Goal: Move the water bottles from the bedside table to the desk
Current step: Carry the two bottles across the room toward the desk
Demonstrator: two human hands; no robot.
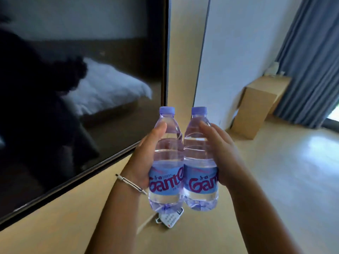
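Note:
Two clear water bottles with blue labels and pale purple caps stand upright side by side in mid-air, touching each other. My left hand grips the left bottle, thumb lying up its shoulder. My right hand grips the right bottle from the right side, fingers wrapped behind it. Both bottles hang above a light wooden surface that runs along the wall below the television.
A large dark television fills the left, reflecting a bed. A white remote control with a cord lies under the bottles. A low wooden cabinet stands at the back right beside grey curtains. Pale floor lies to the right.

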